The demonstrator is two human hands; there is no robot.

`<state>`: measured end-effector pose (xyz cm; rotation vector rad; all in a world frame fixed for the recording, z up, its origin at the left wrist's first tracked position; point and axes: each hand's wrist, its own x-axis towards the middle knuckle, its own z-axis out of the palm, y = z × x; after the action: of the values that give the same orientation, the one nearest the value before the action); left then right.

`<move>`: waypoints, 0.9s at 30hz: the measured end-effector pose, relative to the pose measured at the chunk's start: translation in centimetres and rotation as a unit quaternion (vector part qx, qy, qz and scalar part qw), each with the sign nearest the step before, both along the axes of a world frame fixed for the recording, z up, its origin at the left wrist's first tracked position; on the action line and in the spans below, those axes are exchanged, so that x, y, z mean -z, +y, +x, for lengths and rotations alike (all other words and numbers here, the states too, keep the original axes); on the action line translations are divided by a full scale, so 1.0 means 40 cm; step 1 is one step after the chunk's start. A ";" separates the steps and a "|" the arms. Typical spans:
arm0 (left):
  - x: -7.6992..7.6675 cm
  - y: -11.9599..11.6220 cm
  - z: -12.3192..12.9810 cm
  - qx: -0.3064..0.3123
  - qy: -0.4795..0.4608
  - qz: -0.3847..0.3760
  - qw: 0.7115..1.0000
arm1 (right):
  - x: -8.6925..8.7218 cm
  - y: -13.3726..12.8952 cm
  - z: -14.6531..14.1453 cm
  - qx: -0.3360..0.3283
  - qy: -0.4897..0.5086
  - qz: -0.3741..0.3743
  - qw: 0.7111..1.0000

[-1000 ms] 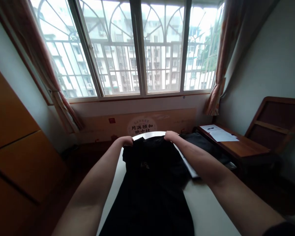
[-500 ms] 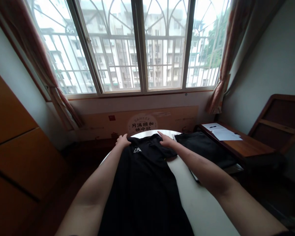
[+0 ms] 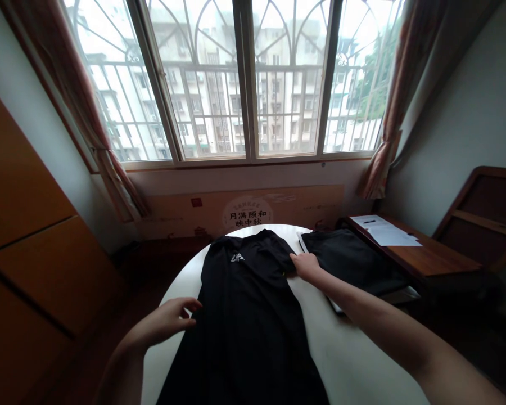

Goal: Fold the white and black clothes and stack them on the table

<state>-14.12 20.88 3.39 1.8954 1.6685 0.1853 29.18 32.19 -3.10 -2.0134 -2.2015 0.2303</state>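
Observation:
A black T-shirt (image 3: 248, 320) with a white print near its top lies lengthwise over the round white table (image 3: 354, 360). My right hand (image 3: 306, 265) has its fingers closed on the edge of the shirt's sleeve, on the right side. Beside the shirt's left edge hovers my left hand (image 3: 172, 318), its thumb and fingers apart and holding nothing; whether the fingertips touch the cloth I cannot tell. The shirt's near end runs out of the bottom of the view.
A folded dark cloth (image 3: 352, 256) lies right of the shirt, with a pale edge beneath it. Farther right are a wooden desk (image 3: 442, 261) with papers (image 3: 388, 230) and a wooden chair back (image 3: 484, 208). An orange cabinet (image 3: 29, 225) stands left, a barred window (image 3: 244, 84) ahead.
My left hand has let go of the shirt's top left corner and come back toward me along its left side. My right hand has shifted right and nearer, onto the sleeve edge.

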 end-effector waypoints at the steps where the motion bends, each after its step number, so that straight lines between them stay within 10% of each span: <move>1: -0.004 -0.046 0.011 0.001 -0.001 0.003 1.000 | 0.002 0.012 -0.004 0.012 0.007 0.000 1.000; 7: 0.017 -0.269 0.251 0.175 -0.063 0.010 0.982 | -0.026 0.109 0.026 0.069 0.115 0.017 0.991; 10: 0.094 -0.308 0.414 0.334 -0.045 0.046 0.940 | -0.059 0.161 0.063 0.078 0.186 0.046 0.978; 14: 0.188 -0.303 0.552 0.377 0.097 0.121 0.913 | -0.095 0.203 0.098 0.090 0.265 0.117 0.953; 20: 0.189 -0.281 0.591 0.337 0.138 0.092 0.927 | -0.114 0.217 0.108 0.109 0.351 0.151 0.918; 27: 0.133 -0.316 0.605 0.341 -0.128 0.061 0.929 | -0.117 0.243 0.127 0.150 0.360 0.161 0.907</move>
<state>10.07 8.23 -1.92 2.3100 0.7770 0.2412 34.26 41.91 1.58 -1.6767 -1.3594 0.4501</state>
